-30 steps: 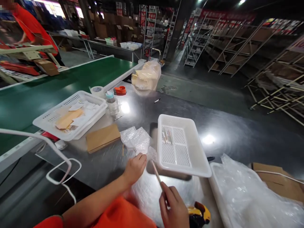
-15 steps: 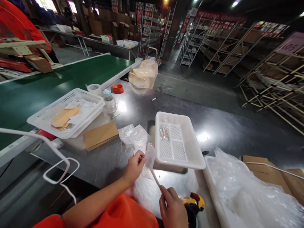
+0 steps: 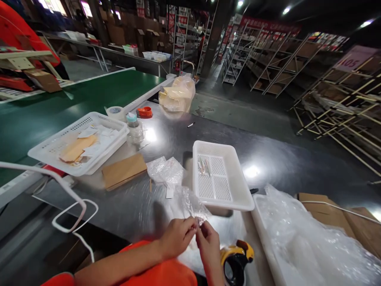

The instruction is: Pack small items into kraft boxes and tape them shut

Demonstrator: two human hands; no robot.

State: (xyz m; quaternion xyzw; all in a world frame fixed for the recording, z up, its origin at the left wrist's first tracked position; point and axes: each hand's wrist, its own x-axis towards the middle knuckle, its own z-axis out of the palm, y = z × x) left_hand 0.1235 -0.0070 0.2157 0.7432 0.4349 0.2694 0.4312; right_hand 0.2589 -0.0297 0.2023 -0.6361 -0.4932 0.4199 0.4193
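Note:
Close together at the table's near edge, my left hand [image 3: 177, 235] and my right hand [image 3: 208, 240] both pinch the near end of a clear bubble wrap bag [image 3: 189, 200]. Whether something lies inside the bag, I cannot make out. Just beyond it are more pieces of bubble wrap [image 3: 171, 171] and a small white slip [image 3: 169, 193]. A white plastic basket [image 3: 242, 186] stands ahead of my right hand, with a few thin packaged items [image 3: 204, 165] at its left side. Beside my right forearm sits a yellow and black tape dispenser [image 3: 236, 260].
Folded brown cardboard [image 3: 124, 171] lies at left, near a white basket of papers [image 3: 44, 153]. Tape rolls [image 3: 115, 113] and an orange tape dispenser [image 3: 145, 112] stand farther back. A bin of bubble wrap [image 3: 303, 238] is at right. A green conveyor [image 3: 89, 93] runs beyond the table.
My hands have come together; the right moved up and left to meet the left at the bag. The thin stick-like item it held no longer shows. The bag has shifted toward me.

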